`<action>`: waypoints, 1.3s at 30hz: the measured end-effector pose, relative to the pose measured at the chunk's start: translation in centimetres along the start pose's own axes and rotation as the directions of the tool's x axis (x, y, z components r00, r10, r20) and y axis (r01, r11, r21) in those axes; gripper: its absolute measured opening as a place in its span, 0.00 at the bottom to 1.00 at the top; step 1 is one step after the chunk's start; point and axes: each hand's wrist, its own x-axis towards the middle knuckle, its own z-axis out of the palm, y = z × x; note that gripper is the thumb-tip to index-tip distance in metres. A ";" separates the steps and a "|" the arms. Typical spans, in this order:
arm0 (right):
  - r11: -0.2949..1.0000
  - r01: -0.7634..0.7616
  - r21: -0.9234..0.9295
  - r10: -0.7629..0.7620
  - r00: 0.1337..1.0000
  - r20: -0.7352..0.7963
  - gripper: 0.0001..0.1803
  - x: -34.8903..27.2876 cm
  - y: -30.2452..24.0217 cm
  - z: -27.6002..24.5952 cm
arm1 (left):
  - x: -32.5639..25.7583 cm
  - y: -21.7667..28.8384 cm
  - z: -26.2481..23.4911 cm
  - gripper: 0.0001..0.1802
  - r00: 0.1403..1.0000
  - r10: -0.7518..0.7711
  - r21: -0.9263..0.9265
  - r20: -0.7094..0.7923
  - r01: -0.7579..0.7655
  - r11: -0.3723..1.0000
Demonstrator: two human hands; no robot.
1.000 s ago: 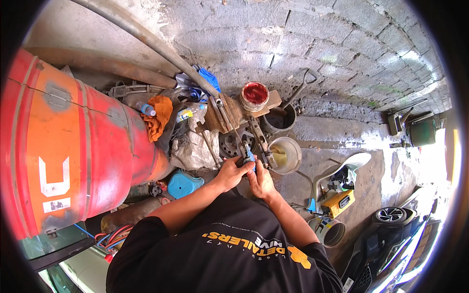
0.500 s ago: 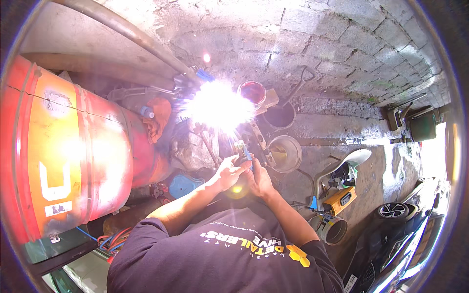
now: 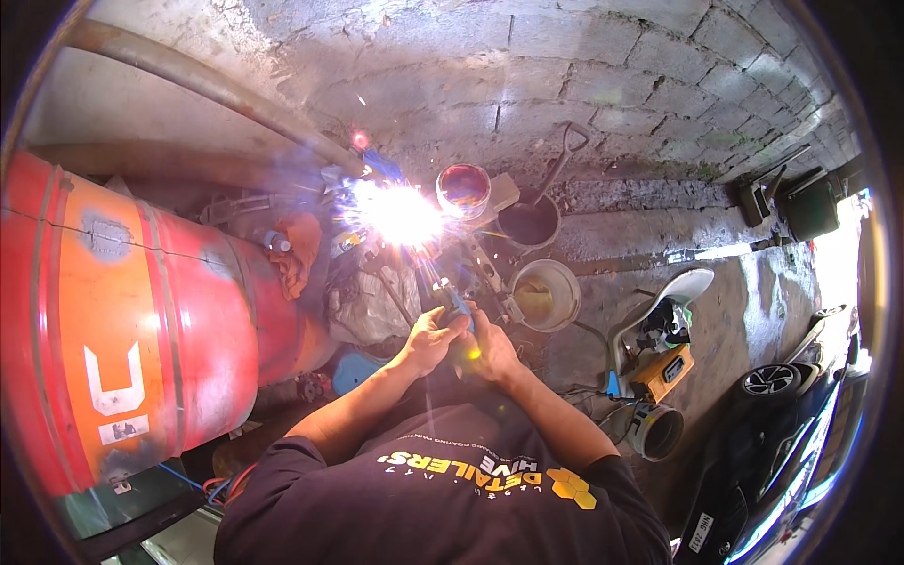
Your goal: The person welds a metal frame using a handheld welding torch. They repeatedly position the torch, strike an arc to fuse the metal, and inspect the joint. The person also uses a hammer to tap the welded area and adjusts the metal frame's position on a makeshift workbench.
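Both of my hands are closed round a blue welding electrode holder (image 3: 456,303), held in front of my chest. My left hand (image 3: 427,341) grips it from the left, with the thumb along its top. My right hand (image 3: 492,349) wraps it from the right. Beyond the holder's metal tip blazes a white welding arc (image 3: 400,215), throwing sparks outward. Its glare hides the workpiece and the rod's end. Just right of the arc stands a small red-stained can (image 3: 463,192). A crumpled pale sack (image 3: 370,306) lies between the arc and my left forearm.
A large red and orange drum (image 3: 202,320) fills the left side. To the right are a dark bucket (image 3: 529,224) with a shovel (image 3: 562,162), a pale bucket (image 3: 545,296), an orange-yellow box (image 3: 663,374) and a metal can (image 3: 650,432). A block wall (image 3: 650,85) rises behind; a dark car (image 3: 767,443) stands far right.
The arc's glare has shrunk, and the surroundings look darker and clearer. The view has shifted slightly. Both hands keep their hold on the electrode holder.
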 end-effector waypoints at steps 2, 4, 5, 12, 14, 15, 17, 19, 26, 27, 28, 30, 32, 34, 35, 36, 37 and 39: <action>0.998 0.042 -0.037 -0.044 0.997 -0.067 0.32 0.0 0.9 0.7 | 0.2 0.0 0.2 0.18 1.000 0.021 -0.034 0.012 -0.020 0.999; 0.999 -0.004 0.036 0.004 1.000 0.007 0.31 0.1 -0.3 -0.2 | 0.3 -0.4 -0.4 0.18 1.000 -0.007 -0.032 -0.014 0.006 0.999; 0.998 0.036 0.055 -0.036 0.999 -0.005 0.31 0.2 -0.5 -0.2 | 0.5 -0.7 -0.5 0.17 1.000 0.018 -0.063 0.005 -0.017 0.998; 0.996 0.093 0.009 -0.092 0.994 -0.057 0.29 0.1 -0.6 -0.2 | 0.1 -0.3 -0.3 0.23 0.998 0.000 -0.008 -0.055 0.000 1.000; 0.992 0.127 0.019 -0.125 0.990 -0.066 0.30 0.2 -0.3 -0.1 | 0.3 -1.1 -0.5 0.28 0.990 0.001 0.013 -0.143 0.001 1.000; 0.995 0.103 0.020 -0.101 0.993 -0.055 0.30 0.1 -0.1 -0.1 | 0.0 0.3 -0.1 0.34 0.998 -0.038 -0.006 -0.041 0.037 0.999; 0.998 0.061 0.016 -0.060 0.998 -0.027 0.30 0.0 -0.2 -0.2 | -0.4 1.1 0.6 0.32 0.998 -0.028 -0.004 -0.055 0.028 1.000; 0.997 0.080 0.008 -0.079 0.996 -0.038 0.30 0.1 -0.4 -0.3 | -0.2 0.5 0.3 0.30 0.997 0.004 0.029 -0.073 -0.002 1.000; 0.995 0.103 0.000 -0.103 0.994 -0.040 0.31 0.1 0.2 -0.1 | 1.2 -2.2 -1.4 0.19 0.999 0.028 0.006 -0.021 -0.028 1.000; 0.996 0.092 0.008 -0.092 0.995 -0.032 0.31 0.2 0.0 -0.1 | 0.6 -1.2 -0.9 0.18 0.999 0.033 -0.053 0.033 -0.031 0.998; 0.997 0.082 0.015 -0.081 0.996 -0.024 0.31 0.2 -0.4 -0.2 | 0.7 -1.5 -1.2 0.17 0.999 0.040 -0.056 0.020 -0.039 0.998; 0.996 0.074 0.048 -0.074 0.997 -0.011 0.31 0.4 -0.4 -0.2 | 0.9 -2.3 -1.8 0.15 0.999 0.055 -0.061 -0.001 -0.055 0.997; 0.998 0.039 0.043 -0.039 0.999 -0.005 0.32 0.2 -0.8 -0.6 | 0.0 0.4 0.4 0.11 0.999 0.037 -0.069 -0.014 -0.038 0.997; 0.996 0.077 0.037 -0.077 0.997 -0.021 0.32 0.3 -0.6 -0.5 | 0.0 0.2 0.1 0.10 0.999 0.042 -0.084 0.008 -0.041 0.996; 0.996 0.083 0.034 -0.082 0.996 -0.025 0.32 0.3 -0.6 -0.5 | 0.3 -0.5 -0.5 0.11 0.999 0.047 -0.069 0.012 -0.046 0.997; 0.995 0.091 0.033 -0.090 0.996 -0.026 0.32 0.3 -0.7 -0.4 | 0.8 -1.6 -1.5 0.13 0.999 0.052 -0.055 0.012 -0.051 0.997; 0.995 0.094 0.035 -0.093 0.995 -0.028 0.32 0.3 -0.6 -0.3 | 1.0 -2.0 -1.8 0.14 0.998 0.055 -0.041 0.018 -0.054 0.998; 0.994 0.102 0.039 -0.100 0.994 -0.033 0.32 0.5 -0.1 -0.1 | 1.3 -2.6 -2.0 0.17 0.998 0.067 -0.059 0.021 -0.066 0.996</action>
